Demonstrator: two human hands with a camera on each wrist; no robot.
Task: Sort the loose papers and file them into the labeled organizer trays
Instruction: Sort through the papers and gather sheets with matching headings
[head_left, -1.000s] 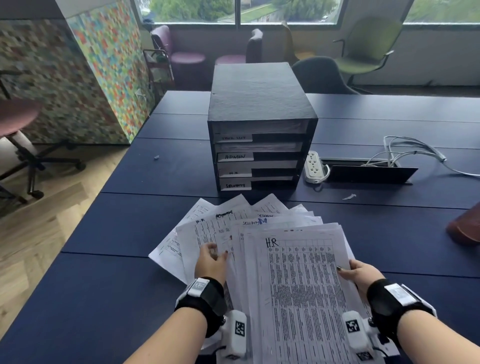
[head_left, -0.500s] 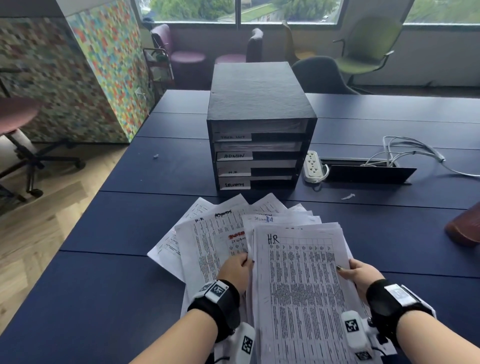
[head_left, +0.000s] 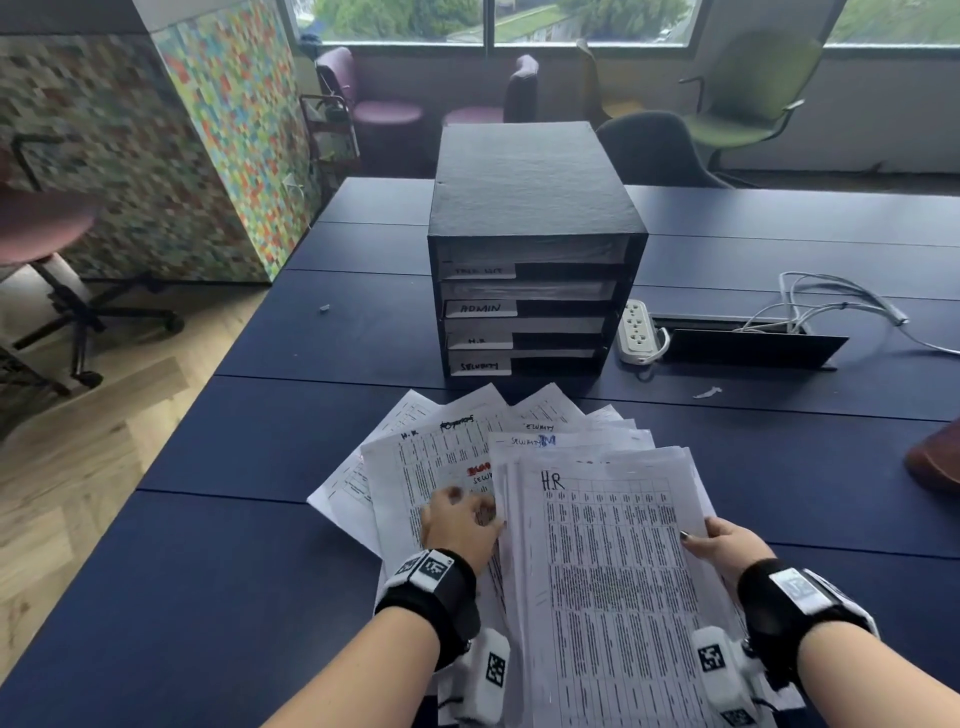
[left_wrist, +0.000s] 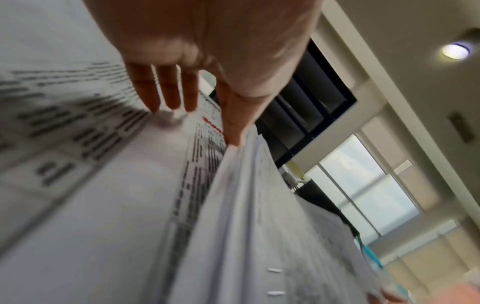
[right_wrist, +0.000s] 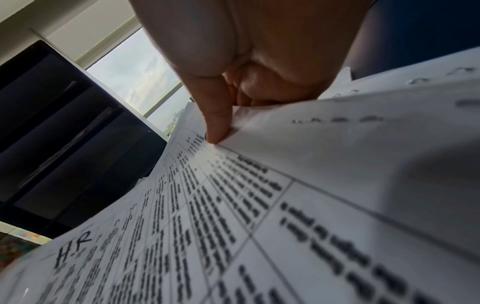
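In the lower middle of the head view, the fanned loose papers (head_left: 457, 457) lie on the dark blue surface (head_left: 218, 597), sheets headed H.R and SECURITY overlapping. The left hand (head_left: 460, 525) rests on them with fingers reaching forward; the left wrist view shows its fingertips (left_wrist: 166, 98) pressing the printed sheets while the thumb lies along the left edge of the raised stack, so it is fairly open and grips nothing firmly. Right of it, the HR stack (head_left: 613, 587) is tilted up off the fan, and the right hand (head_left: 727, 545) pinches its right edge, thumb on top and fingers curled beneath. Above, at the centre of the frame, the black organizer (head_left: 535, 249) stands with four labelled trays; white sheets show in the upper slots. Judging from this, sorting is at an early stage: one HR group looks gathered, and the fanned papers remain to be sorted and filed.
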